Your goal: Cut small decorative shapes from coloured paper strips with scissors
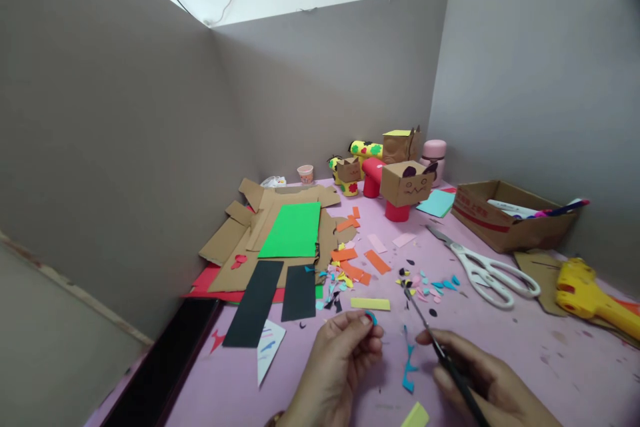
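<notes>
We pinch a tiny blue paper piece [371, 317] between thumb and fingertips of our left hand [337, 357], low over the smooth pink tabletop [525, 347]. Our right hand [487, 380] closes around the dark handles of slim small scissors [425, 325], whose thin metal blades slant up and away, tips near a scatter of paper scraps [425, 283] in blue, pink, black and yellow. A jagged blue offcut [410, 367] lies flat between the hands. Beyond, large white-handled scissors [487, 270] rest beside a shallow cardboard box [510, 217]. On the left, a matte green sheet [293, 230] covers flat corrugated cardboard [235, 240], with two black paper strips [275, 297] in front. A cardboard box figure [405, 183] with a drawn face sits on a red tube.
</notes>
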A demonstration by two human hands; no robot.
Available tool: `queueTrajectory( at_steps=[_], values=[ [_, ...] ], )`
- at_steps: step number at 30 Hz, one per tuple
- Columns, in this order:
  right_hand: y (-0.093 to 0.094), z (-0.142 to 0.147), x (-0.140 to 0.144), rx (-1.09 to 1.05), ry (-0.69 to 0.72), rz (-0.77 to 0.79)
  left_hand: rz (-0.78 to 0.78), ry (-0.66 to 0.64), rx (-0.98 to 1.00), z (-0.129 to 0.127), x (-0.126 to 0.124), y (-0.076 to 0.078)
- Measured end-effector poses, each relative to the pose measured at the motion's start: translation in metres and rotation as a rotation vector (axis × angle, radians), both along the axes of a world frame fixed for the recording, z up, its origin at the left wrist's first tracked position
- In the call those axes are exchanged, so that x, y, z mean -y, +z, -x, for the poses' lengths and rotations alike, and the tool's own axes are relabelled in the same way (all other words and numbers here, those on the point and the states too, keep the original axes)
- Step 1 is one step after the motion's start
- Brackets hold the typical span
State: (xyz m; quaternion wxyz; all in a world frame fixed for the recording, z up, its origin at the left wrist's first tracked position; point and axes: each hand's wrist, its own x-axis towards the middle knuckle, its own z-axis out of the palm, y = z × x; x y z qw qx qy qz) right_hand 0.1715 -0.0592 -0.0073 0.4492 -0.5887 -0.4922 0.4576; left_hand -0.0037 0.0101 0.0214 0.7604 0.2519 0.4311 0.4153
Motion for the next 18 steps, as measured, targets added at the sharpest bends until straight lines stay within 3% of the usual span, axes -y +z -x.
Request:
queueTrajectory(
  at_steps=[3,7,10,15,18],
  values=[
    [0.004,-0.005,-0.003,-0.162,-0.161,0.003,-0.124,-0.024,-0.056,0.001,-0.003,-0.003],
    [0.020,-0.013,-0.007,-0.353,-0.393,-0.154,-0.313,-0.074,-0.283,0.000,-0.011,-0.006],
    [0.036,-0.019,-0.010,-0.511,-0.531,-0.274,-0.391,-0.159,-0.377,-0.009,-0.022,0.001],
    [0.050,-0.030,-0.011,-0.647,-0.613,-0.422,-0.587,-0.370,-0.498,-0.052,-0.049,0.020],
    [0.048,-0.037,-0.014,-0.655,-0.617,-0.472,-0.622,-0.459,-0.591,-0.088,-0.069,0.020]
  ],
)
